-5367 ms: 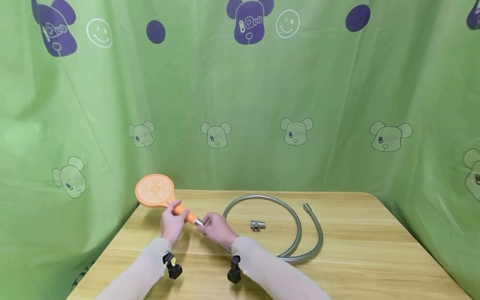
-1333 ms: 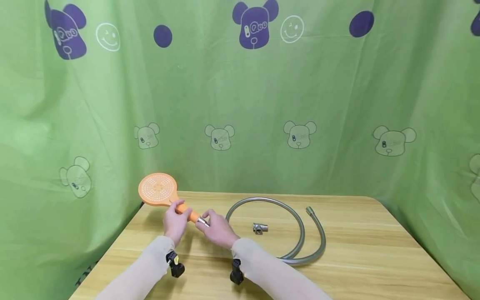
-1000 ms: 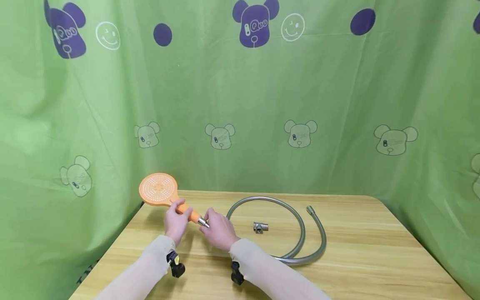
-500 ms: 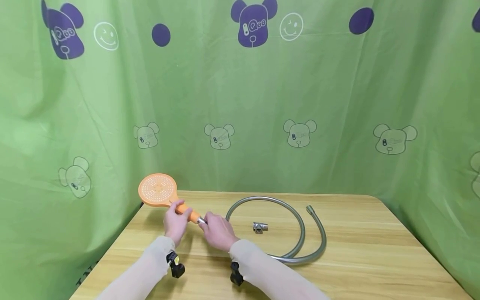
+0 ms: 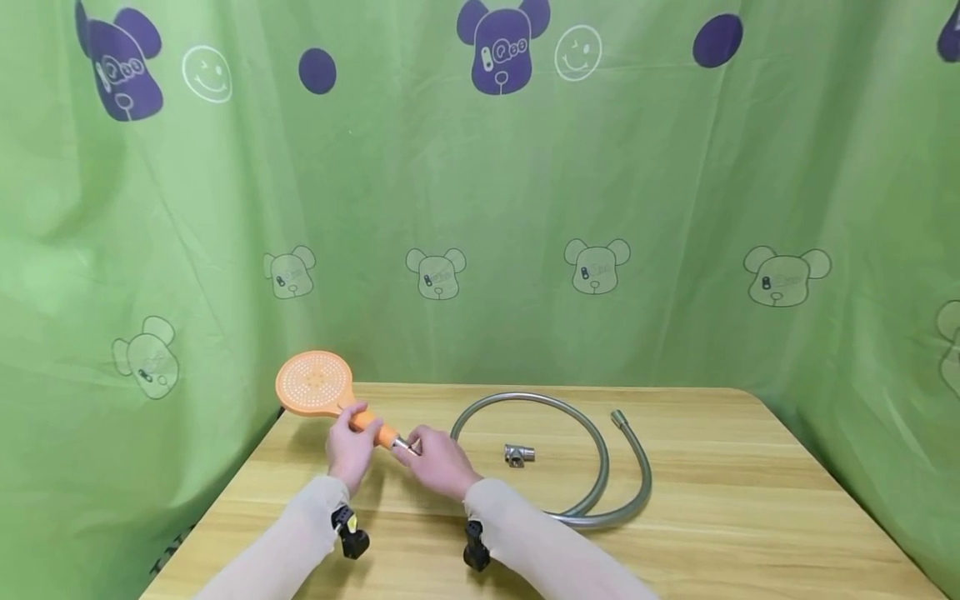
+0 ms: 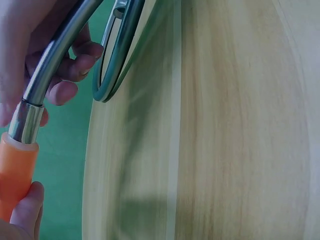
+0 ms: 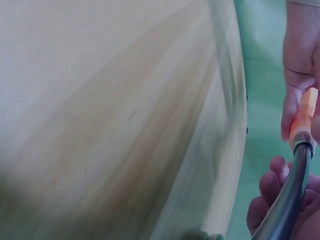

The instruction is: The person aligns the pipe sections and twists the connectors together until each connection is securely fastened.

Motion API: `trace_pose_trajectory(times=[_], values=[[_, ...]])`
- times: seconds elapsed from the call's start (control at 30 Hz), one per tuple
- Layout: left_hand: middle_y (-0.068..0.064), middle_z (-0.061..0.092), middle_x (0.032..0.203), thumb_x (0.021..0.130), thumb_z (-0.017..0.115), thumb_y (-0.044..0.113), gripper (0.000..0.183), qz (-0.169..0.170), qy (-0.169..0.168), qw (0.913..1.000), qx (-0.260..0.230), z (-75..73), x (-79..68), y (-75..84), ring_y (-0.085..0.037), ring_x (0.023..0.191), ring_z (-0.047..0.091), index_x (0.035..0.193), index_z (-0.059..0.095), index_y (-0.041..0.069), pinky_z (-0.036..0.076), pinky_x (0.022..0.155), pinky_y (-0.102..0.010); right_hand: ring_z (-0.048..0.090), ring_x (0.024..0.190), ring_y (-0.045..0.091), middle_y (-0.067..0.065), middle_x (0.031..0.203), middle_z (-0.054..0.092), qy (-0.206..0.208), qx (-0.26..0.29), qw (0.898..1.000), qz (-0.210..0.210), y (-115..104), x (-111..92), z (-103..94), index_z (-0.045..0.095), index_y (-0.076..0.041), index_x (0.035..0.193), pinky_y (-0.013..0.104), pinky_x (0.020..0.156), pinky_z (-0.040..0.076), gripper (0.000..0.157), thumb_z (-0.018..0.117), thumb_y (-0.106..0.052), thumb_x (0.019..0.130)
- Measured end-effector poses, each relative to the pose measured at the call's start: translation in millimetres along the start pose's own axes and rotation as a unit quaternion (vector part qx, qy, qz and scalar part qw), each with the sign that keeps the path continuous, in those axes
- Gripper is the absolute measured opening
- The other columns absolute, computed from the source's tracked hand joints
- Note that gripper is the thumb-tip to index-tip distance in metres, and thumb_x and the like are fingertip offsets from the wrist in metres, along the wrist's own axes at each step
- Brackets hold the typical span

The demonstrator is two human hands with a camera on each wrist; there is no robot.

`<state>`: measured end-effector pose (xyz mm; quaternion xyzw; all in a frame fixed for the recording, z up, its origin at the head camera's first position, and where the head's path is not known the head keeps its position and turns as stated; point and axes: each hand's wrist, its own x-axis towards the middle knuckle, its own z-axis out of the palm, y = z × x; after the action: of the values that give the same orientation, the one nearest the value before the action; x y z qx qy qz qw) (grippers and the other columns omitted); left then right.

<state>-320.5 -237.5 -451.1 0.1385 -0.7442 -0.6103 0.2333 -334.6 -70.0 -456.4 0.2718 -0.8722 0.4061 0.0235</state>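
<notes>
An orange hand shower is held above the table's left side, its round, holed face toward the head camera. My left hand grips its handle. At the handle's lower end sits the metal collar of a grey shower hose, in line with the handle. My right hand holds the hose at this collar between thumb and fingers, the hose running on through the palm. In the right wrist view the hose passes over the curled fingers. Threads inside the joint are hidden.
The rest of the hose loops over the wooden table, and its free end nut points to the back. Inside the loop lies a small chrome tee fitting. A green patterned curtain hangs round the back and sides.
My right thumb and fingers have shifted back and forth around the collar, rolling slightly over these seconds. My left hand keeps the hand shower nearly still. The tee fitting and loop have stayed put.
</notes>
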Motion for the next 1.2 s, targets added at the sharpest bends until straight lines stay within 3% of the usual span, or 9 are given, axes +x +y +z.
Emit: trace_pose_trajectory(times=[0.17, 0.4, 0.63, 0.8, 1.2], values=[[-0.026, 0.058, 0.124, 0.092, 0.069, 0.004, 0.048, 0.003, 0.004, 1.0, -0.005, 1.4, -0.2, 1.3, -0.027, 0.098, 0.066, 0.138, 0.055, 0.003, 0.059, 0.073, -0.02, 0.05, 0.059, 0.008, -0.009, 0.072, 0.056, 0.023, -0.066, 0.997, -0.035, -1.0, -0.8, -0.3, 0.06, -0.016, 0.102, 0.024, 0.051, 0.041, 0.03, 0.078, -0.035, 0.087], [-0.026, 0.058, 0.124, 0.091, 0.069, 0.004, 0.047, -0.002, 0.007, 1.0, -0.006, 4.1, -2.0, 2.1, -0.027, 0.097, 0.066, 0.137, 0.056, 0.003, 0.059, 0.071, -0.019, 0.05, 0.062, 0.008, -0.008, 0.074, 0.054, 0.038, -0.12, 0.991, -0.043, -5.1, -1.6, 0.4, 0.056, -0.017, 0.094, 0.022, 0.052, 0.041, 0.024, 0.076, -0.028, 0.089], [-0.028, 0.057, 0.124, 0.092, 0.069, 0.003, 0.047, 0.005, 0.008, 0.9998, -0.017, 5.3, -4.2, 3.7, -0.028, 0.097, 0.066, 0.136, 0.056, 0.001, 0.061, 0.074, -0.023, 0.049, 0.06, 0.009, -0.006, 0.072, 0.052, 0.023, -0.125, 0.991, -0.038, -5.9, -4.1, 1.2, 0.054, -0.017, 0.092, 0.023, 0.049, 0.04, 0.02, 0.068, -0.03, 0.096], [-0.026, 0.057, 0.126, 0.093, 0.068, 0.004, 0.047, -0.002, 0.002, 0.9999, -0.012, 5.1, -4.0, 4.6, -0.03, 0.102, 0.065, 0.138, 0.055, 0.003, 0.059, 0.075, -0.019, 0.047, 0.057, 0.01, -0.005, 0.069, 0.052, 0.011, -0.115, 0.993, -0.027, -6.5, -4.2, 2.3, 0.057, -0.015, 0.092, 0.025, 0.047, 0.039, 0.019, 0.061, -0.032, 0.1], [-0.026, 0.059, 0.124, 0.092, 0.069, 0.006, 0.047, 0.007, 0.0, 0.9999, 0.01, 5.9, -3.7, 3.1, -0.029, 0.101, 0.065, 0.138, 0.055, 0.003, 0.058, 0.072, -0.017, 0.044, 0.053, 0.01, -0.004, 0.064, 0.05, -0.027, -0.035, 0.999, 0.018, -4.8, -2.7, -0.2, 0.058, -0.016, 0.083, 0.026, 0.045, 0.038, 0.027, 0.054, -0.032, 0.103]])
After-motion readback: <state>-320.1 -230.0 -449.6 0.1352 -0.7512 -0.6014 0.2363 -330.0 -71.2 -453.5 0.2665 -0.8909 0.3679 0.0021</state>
